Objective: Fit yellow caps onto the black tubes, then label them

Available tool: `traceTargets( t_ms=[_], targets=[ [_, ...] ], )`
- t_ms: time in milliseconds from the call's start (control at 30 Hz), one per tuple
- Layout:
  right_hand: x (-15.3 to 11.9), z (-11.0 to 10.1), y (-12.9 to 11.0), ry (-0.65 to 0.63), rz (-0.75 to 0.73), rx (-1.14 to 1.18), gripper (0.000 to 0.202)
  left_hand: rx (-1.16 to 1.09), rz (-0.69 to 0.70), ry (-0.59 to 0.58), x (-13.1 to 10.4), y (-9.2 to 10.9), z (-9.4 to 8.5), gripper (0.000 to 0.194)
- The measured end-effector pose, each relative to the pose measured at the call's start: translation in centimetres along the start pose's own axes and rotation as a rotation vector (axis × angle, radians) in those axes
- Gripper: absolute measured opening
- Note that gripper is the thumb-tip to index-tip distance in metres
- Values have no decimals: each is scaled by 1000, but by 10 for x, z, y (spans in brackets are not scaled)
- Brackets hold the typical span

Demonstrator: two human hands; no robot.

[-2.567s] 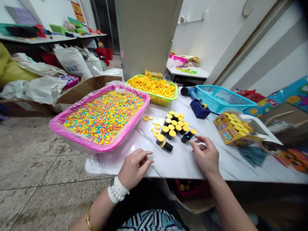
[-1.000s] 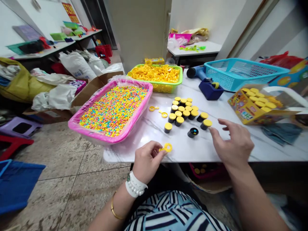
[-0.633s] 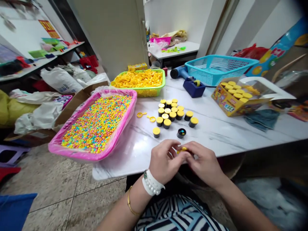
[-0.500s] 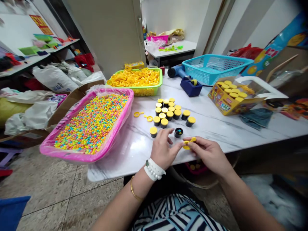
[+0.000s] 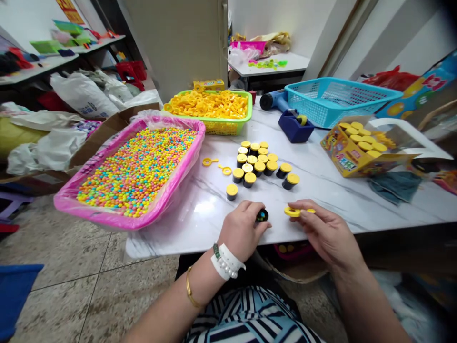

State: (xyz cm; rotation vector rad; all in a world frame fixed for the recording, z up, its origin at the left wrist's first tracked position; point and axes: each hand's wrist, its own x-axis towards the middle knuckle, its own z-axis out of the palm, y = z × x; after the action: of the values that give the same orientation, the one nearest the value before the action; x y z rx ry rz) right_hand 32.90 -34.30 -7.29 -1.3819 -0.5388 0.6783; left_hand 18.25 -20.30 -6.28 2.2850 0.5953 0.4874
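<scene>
Near the table's front edge my left hand (image 5: 244, 226) grips a small black cup (image 5: 262, 216), its open top tilted and a few coloured candy balls showing inside. To its right, my right hand (image 5: 326, 228) pinches a yellow plastic ring piece (image 5: 293, 212) with a short handle, held apart from the cup. Beyond my hands stand several black cups with yellow lids (image 5: 259, 167) in a cluster, and one lidded cup (image 5: 232, 191) sits a little apart on the left. Two more yellow ring pieces (image 5: 225, 169) lie flat left of the cluster.
On the left a pink tray (image 5: 171, 202) lined with plastic holds many candy balls. Behind it is a green basket (image 5: 233, 126) of yellow pieces. A blue tape dispenser (image 5: 294, 128), a blue basket (image 5: 332, 114) and a printed box (image 5: 344, 155) of lidded cups stand at the right.
My left hand has taken hold of the open black cup and brought it nearer. My right hand has moved right with the yellow ring piece, away from my left fingers.
</scene>
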Motion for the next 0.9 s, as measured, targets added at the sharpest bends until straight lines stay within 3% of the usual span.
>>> traceTargets(
  t_ms=[200,333,400,567,800,900],
  targets=[
    [1,25,-5,-201,112,-23,25,-62,-20,105,-17,-15,6,33],
    [4,41,-2,-244,69,-150,24,-25,-55,104,-16,-17,8,24],
    [6,47,0,-239,6,-272,27,-10,-60,83,-17,-16,8,19],
    [11,54,0,-81,-157,-556,19,-42,-79,46,-18,-13,7,24],
    [13,61,-2,-61,56,-506,29,-50,-76,19,-17,-15,6,19],
    [13,62,-2,-86,48,-510,28,-74,-57,21,-16,-14,1,20]
  ],
)
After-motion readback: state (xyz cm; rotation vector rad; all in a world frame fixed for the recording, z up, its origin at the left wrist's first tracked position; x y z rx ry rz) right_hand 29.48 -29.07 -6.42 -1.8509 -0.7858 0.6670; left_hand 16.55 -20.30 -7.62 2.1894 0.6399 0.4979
